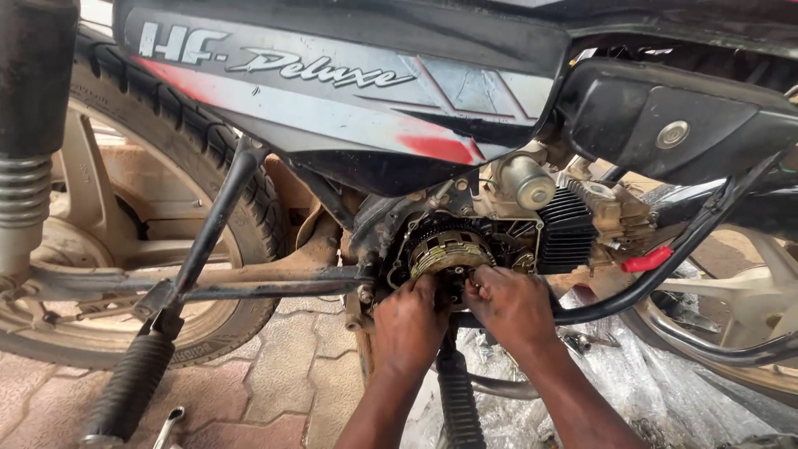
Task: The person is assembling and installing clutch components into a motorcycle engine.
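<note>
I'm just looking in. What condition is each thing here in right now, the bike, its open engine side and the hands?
Motorcycle: tipped over, side up.
Engine side: cover off, insides exposed.
Clutch pack: uncovered, both hands at it.
Left hand: greasy, fingers against the clutch pack's lower edge.
Right hand: greasy, fingertips at its centre.
Rear wheel: fitted.
Spanner: lying loose on the paving.

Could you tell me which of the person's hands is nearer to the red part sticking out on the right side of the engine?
Right. The right hand is at the round clutch, below and left of the red part; the left hand sits farther left.
</note>
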